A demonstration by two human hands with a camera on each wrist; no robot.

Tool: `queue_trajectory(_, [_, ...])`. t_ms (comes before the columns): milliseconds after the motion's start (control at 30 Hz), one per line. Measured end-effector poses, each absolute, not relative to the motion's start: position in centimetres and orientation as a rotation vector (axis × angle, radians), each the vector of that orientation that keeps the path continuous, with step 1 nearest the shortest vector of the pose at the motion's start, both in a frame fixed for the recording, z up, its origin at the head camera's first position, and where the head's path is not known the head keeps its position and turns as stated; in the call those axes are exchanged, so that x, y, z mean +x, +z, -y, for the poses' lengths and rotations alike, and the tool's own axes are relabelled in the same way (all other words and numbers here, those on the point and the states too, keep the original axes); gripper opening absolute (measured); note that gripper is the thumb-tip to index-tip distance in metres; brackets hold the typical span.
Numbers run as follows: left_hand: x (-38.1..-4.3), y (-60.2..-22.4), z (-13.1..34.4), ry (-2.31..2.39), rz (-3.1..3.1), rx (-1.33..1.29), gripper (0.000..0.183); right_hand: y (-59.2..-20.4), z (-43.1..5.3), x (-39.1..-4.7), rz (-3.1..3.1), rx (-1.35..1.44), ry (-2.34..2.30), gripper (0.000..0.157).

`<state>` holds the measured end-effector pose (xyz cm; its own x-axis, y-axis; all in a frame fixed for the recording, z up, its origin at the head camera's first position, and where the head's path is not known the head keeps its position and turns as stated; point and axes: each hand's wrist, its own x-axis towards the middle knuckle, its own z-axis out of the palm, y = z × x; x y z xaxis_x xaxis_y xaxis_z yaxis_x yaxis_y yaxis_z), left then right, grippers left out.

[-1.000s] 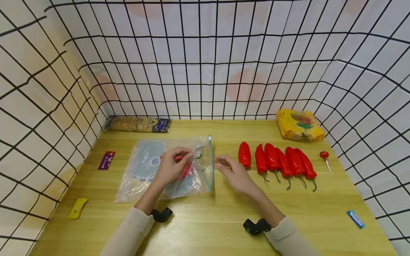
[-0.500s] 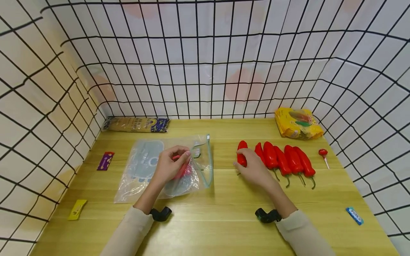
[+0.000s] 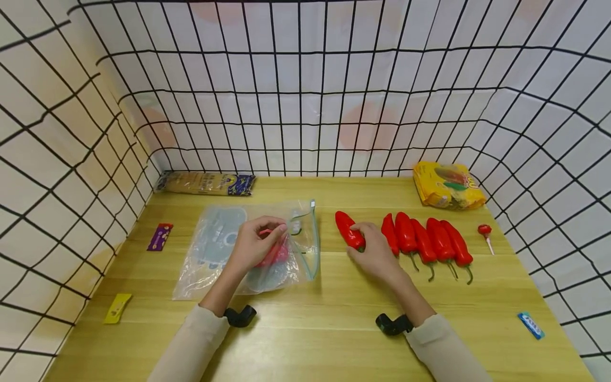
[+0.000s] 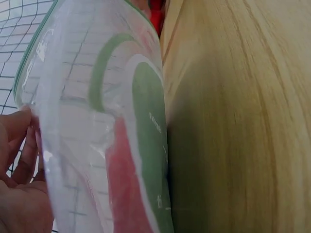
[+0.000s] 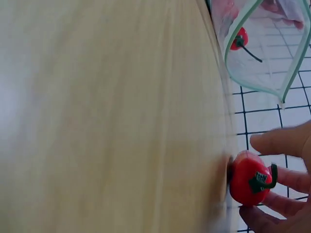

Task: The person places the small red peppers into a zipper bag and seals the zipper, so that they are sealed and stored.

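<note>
My left hand [image 3: 258,241] pinches the upper side of a clear zip bag [image 3: 200,284], raising it so that its green-edged mouth gapes to the right. Inside the bag a red pepper [image 5: 239,39] shows, its stem toward the mouth. To the right of that mouth, my right hand [image 3: 377,252] has its fingers curled about the stem end of another red chili pepper [image 3: 347,229], which lies tilted on the table. In the right wrist view this pepper [image 5: 248,179] sits between thumb and fingers, its green stem facing the camera.
Several more red peppers [image 3: 422,241] lie in a row right of my right hand. Noodles [image 3: 205,183] and a yellow packet [image 3: 448,185] lie along the back grid. A purple bar [image 3: 159,237], yellow sachet [image 3: 116,309], lollipop [image 3: 485,231] and blue packet [image 3: 531,325] lie toward the sides.
My right hand has moved from the bag's mouth to the leftmost pepper, which now lies tilted and further left, apart from the row. My left hand keeps its pinch on the bag.
</note>
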<state>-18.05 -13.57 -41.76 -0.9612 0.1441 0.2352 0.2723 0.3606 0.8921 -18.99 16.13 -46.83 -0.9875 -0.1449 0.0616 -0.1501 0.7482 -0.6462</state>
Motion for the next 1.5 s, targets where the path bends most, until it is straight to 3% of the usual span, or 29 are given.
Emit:
queue_trajectory(233, [-19.7,-44.5,14.2,-1.714,2.467,-0.375,0.02,-47.0,-16.2,-19.0,2.972,0.164,1.05,0.055])
queue_trajectory(467, [-19.6,-44.3,14.3,-1.729,2.442,-0.396,0.023,-46.3,-17.3,-18.4,2.894,0.12,1.304,0.048])
queue_trajectory(733, [-19.3,-43.9,14.2,-1.563,2.453,-0.381,0.02,-44.3,-18.6,-17.6,2.8,0.322,1.737,0.043])
queue_trajectory(1033, [-19.5,-44.0,14.2,-1.605,2.403,-0.411,0.022,-45.1,-14.4,-19.2,2.804,0.558,1.876,0.039])
queue_trajectory(1300, [-19.8,-44.3,14.0,-1.71,2.382,-0.379,0.02,-45.9,-10.8,-20.5,2.757,0.437,1.925,0.036])
queue_trajectory(1500, [-19.3,-43.7,13.9,-1.718,2.411,-0.334,0.018,-46.7,-9.0,-20.5,2.691,0.366,2.027,0.048])
